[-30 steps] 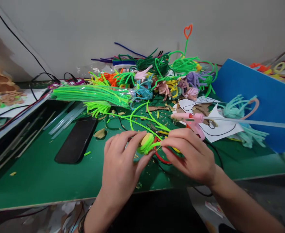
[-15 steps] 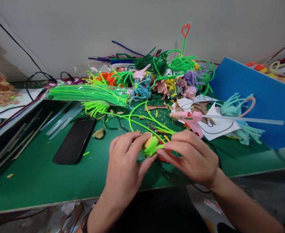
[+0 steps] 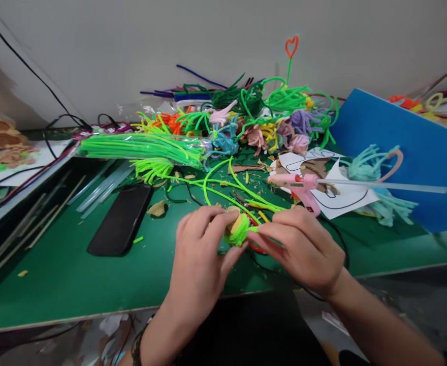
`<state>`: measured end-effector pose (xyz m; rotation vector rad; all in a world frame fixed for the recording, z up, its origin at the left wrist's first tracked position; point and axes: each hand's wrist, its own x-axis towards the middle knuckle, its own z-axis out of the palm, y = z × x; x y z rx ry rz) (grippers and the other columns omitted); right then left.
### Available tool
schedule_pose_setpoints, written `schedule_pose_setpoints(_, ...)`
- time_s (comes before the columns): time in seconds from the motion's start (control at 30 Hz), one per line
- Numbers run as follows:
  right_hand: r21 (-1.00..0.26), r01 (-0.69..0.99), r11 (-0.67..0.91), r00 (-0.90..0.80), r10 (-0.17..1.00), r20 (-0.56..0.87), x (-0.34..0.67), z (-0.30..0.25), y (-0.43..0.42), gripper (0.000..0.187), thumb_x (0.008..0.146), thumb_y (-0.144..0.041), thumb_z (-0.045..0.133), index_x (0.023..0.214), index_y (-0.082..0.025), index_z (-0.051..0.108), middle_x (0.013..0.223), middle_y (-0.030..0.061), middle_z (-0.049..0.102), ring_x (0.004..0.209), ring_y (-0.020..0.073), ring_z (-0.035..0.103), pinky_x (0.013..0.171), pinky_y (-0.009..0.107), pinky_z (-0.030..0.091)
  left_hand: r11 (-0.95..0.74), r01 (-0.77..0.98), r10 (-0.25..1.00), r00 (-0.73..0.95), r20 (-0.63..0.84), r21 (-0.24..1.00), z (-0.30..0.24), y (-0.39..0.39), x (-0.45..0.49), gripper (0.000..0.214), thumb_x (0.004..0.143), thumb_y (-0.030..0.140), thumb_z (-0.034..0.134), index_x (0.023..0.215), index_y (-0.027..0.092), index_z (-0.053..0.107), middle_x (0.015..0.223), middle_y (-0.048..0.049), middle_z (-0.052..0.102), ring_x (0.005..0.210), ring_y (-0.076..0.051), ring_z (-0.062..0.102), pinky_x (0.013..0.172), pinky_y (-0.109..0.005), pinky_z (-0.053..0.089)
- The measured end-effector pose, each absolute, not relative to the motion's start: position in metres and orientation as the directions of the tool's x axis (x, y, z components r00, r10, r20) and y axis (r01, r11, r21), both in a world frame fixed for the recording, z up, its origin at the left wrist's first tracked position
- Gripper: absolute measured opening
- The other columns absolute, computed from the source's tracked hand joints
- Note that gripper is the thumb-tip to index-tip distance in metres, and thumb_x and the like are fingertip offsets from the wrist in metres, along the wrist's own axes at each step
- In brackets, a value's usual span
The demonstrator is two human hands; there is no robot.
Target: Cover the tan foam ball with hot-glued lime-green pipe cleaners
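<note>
Winding a lime pipe cleaner (image 3: 242, 235) around a small tan disc (image 3: 234, 221) goes best with each turn laid tight against the last. The left hand (image 3: 200, 254) pinches the disc between thumb and fingers; the right hand (image 3: 303, 246) has a narrow grip on the strand's free end. The disc sits above the worktop (image 3: 63, 274), just in front of the pink glue gun (image 3: 303, 185) and right of the black phone (image 3: 120, 218).
</note>
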<state>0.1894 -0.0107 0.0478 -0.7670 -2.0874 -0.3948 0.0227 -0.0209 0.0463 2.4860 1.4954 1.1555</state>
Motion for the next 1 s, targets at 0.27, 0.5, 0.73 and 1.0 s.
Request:
schedule_pose_setpoints(0.27, -0.048, 0.646, 0.762, -0.420, 0.407, 0.811, 0.188, 0.051, -0.014, 0.007, 0.078, -0.013, 0.063, 0.077, -0.015, 0.056, 0.068, 0.0019, 0.056, 0.065, 0.0112, 0.051, 0.060, 0.023, 0.045, -0.572, 0.731, 0.746, 0.273, 0.608, 0.372, 0.046, -0.024, 0.023, 0.017, 0.080, 0.016, 0.057, 0.097, 0.016, 0.056, 0.092, -0.0059, 0.061, 0.086, -0.018, 0.058, 0.075, -0.029, 0.047)
schedule_pose_setpoints(0.5, -0.184, 0.661, 0.728, -0.353, 0.518, 0.779, 0.184, 0.051, -0.015, 0.012, 0.080, -0.014, 0.060, 0.071, -0.017, 0.053, 0.065, 0.0006, 0.054, 0.063, 0.0110, 0.051, 0.058, 0.023, 0.045, -0.591, 0.747, 0.691, 0.273, 0.669, 0.306, 0.042, -0.023, 0.024, 0.018, 0.080, 0.014, 0.057, 0.099, 0.018, 0.056, 0.092, -0.0061, 0.062, 0.085, -0.018, 0.059, 0.075, -0.030, 0.047)
schedule_pose_setpoints(0.73, -0.315, 0.639, 0.701, -0.325, 0.618, 0.716, 0.188, 0.057, -0.015, 0.004, 0.078, -0.015, 0.061, 0.077, -0.016, 0.057, 0.071, 0.0010, 0.057, 0.067, 0.0110, 0.056, 0.055, 0.022, 0.046, -0.587, 0.618, 0.786, 0.282, 0.550, 0.523, 0.044, -0.021, 0.021, 0.020, 0.079, 0.021, 0.062, 0.097, 0.017, 0.057, 0.092, -0.0061, 0.060, 0.083, -0.017, 0.060, 0.071, -0.028, 0.050)
schedule_pose_setpoints(1.0, -0.307, 0.590, 0.746, -0.376, 0.591, 0.714, 0.194, 0.061, -0.017, 0.010, 0.080, -0.009, 0.055, 0.082, -0.018, 0.059, 0.076, 0.0014, 0.059, 0.069, 0.0105, 0.057, 0.063, 0.024, 0.048, -0.541, 0.458, 0.841, 0.274, 0.466, 0.706, 0.046, -0.015, 0.018, 0.026, 0.068, 0.019, 0.073, 0.090, 0.016, 0.061, 0.088, -0.0040, 0.063, 0.083, -0.016, 0.061, 0.072, -0.026, 0.050)
